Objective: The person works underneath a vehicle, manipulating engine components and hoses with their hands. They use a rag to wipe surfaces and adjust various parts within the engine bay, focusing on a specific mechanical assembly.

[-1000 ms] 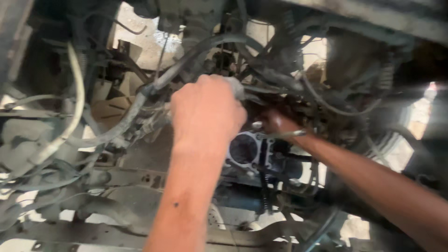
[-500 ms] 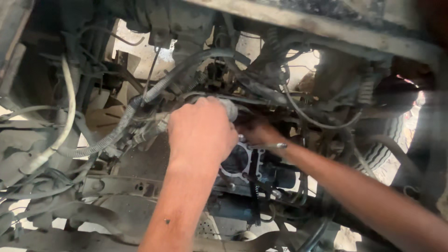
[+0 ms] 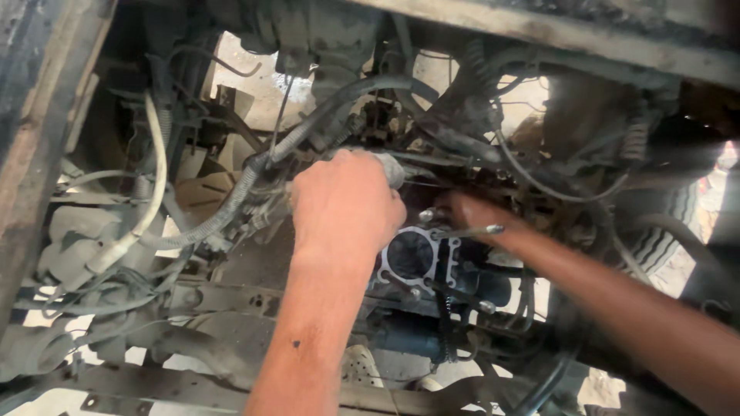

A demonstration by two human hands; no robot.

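My left hand [image 3: 343,204] reaches up from the bottom centre into a grimy engine bay, its fist closed around a grey cylindrical part [image 3: 391,169] that sticks out past the knuckles. My right hand [image 3: 468,213] comes in from the right, its fingers buried among hoses and metal just right of the left fist. A thin metal tool [image 3: 472,230] lies along that hand; I cannot see whether the fingers hold it. Just below both hands sits a round opening with a light metal flange [image 3: 412,260] and bolts.
Black hoses [image 3: 362,88] and wires crowd the space above the hands. A pale corrugated hose [image 3: 223,212] and a white tube [image 3: 158,166] run on the left. A rusty frame rail [image 3: 35,146] stands far left, a beam [image 3: 555,38] crosses above, and a tyre [image 3: 663,231] shows at right.
Both hands sit lower and further left in the view as the camera shifted. They stay at the same spot on the engine, the left fist still closed.
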